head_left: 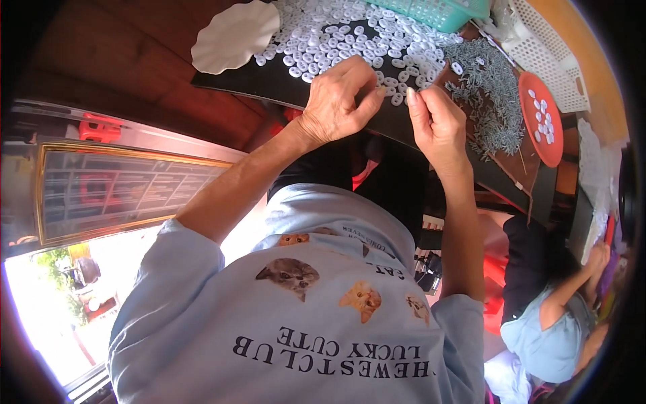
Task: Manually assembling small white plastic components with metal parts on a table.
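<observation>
My left hand point(342, 101) is held over the near edge of a dark table point(229, 81), fingers curled and thumb pressed against the index finger. To its right, my right hand point(437, 123) is closed in a pinch, thumb tip pointing up. The two hands are a short gap apart; anything between their fingertips is too small or hidden to make out. Just beyond them lie many small white oval pieces point(328, 48) with two holes each, spread over the tabletop. A heap of thin grey pieces point(494, 101) lies to the right of my right hand.
A white scalloped dish point(234, 38) stands at the table's left end. At the back are a teal basket point(447, 15) and a white perforated basket point(546, 59). An orange-red plate point(550, 149) holds several white pieces. Another person point(548, 330) sits at the lower right.
</observation>
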Available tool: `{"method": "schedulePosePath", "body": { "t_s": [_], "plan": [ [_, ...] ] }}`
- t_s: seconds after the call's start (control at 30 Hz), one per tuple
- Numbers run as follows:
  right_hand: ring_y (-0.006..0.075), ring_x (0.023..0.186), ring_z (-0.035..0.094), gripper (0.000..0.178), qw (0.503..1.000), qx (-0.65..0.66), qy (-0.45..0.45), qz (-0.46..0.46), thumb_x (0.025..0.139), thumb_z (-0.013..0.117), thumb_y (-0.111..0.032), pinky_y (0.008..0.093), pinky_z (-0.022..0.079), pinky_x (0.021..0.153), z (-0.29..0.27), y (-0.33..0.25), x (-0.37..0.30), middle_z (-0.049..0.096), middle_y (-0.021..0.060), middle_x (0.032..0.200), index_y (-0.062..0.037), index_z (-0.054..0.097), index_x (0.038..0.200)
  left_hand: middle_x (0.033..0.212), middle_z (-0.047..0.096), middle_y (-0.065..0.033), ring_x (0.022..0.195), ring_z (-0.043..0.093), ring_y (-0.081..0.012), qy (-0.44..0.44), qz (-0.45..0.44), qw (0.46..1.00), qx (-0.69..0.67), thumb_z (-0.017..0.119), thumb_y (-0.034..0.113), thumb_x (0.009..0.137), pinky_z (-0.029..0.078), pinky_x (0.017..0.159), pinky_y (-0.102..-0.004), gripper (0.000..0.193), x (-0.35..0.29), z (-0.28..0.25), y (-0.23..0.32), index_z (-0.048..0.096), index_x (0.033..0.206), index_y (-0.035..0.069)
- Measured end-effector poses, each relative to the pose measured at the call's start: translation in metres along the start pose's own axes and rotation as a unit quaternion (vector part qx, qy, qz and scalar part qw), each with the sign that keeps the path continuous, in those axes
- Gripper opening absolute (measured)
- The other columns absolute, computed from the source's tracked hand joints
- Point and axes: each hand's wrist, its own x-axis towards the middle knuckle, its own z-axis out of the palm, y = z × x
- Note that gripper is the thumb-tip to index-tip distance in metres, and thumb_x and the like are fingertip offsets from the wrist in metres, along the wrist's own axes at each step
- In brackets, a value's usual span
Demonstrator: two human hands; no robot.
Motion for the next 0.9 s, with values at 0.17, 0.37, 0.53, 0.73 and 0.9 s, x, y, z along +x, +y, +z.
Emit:
{"method": "schedulePosePath", "body": {
  "t_s": [0.17,0.37,0.53,0.73,0.9],
  "plan": [
    [0.0314,0.053,0.053,0.023,0.999,-0.032,0.005,-0.020,0.087,0.067,-0.005,0.0401,0.041,0.048,0.000,0.001,-0.001,0.050,0.0121,0.065,-0.0034,0.049,0.073,0.084,0.058,-0.0111,0.076,0.058,-0.0314,0.004,0.070,0.997,0.013,0.067,0.012,0.076,0.048,0.065,-0.0391,0.016,0.003,0.003,-0.005,0.056,0.083,0.003],
    [0.0298,0.055,0.057,0.023,0.996,-0.063,0.031,-0.053,0.086,0.068,-0.012,0.0390,0.045,0.048,0.003,0.004,-0.003,0.054,0.0083,0.067,-0.0063,0.050,0.074,0.103,0.060,-0.0111,0.092,0.058,-0.0306,-0.016,0.095,0.994,0.058,0.069,0.013,0.076,0.045,0.079,-0.0386,0.024,0.004,0.003,-0.001,0.058,0.095,0.005],
    [0.0290,0.054,0.058,0.023,0.994,-0.082,0.057,-0.053,0.086,0.069,-0.014,0.0382,0.045,0.047,0.003,0.006,-0.006,0.055,0.0075,0.066,-0.0070,0.051,0.075,0.109,0.058,-0.0151,0.096,0.058,-0.0321,-0.051,0.078,0.993,0.071,0.064,0.008,0.081,0.048,0.076,-0.0367,0.019,0.004,0.003,0.006,0.058,0.098,0.002],
    [0.0278,0.054,0.059,0.021,0.989,-0.097,0.082,-0.081,0.085,0.069,-0.016,0.0376,0.046,0.047,0.005,0.012,-0.008,0.057,0.0066,0.066,-0.0086,0.052,0.075,0.104,0.060,-0.0107,0.093,0.057,-0.0319,-0.032,0.112,0.990,0.085,0.068,0.015,0.077,0.045,0.082,-0.0395,0.024,0.004,0.008,0.000,0.059,0.097,0.006],
    [0.0281,0.054,0.058,0.024,0.984,-0.124,0.096,-0.084,0.086,0.068,-0.019,0.0375,0.047,0.048,0.005,0.014,-0.008,0.056,0.0059,0.065,-0.0092,0.052,0.071,0.105,0.059,-0.0100,0.094,0.057,-0.0313,-0.043,0.122,0.987,0.093,0.069,0.016,0.077,0.045,0.083,-0.0405,0.024,0.003,0.010,-0.004,0.059,0.096,0.005]
  ]
}}
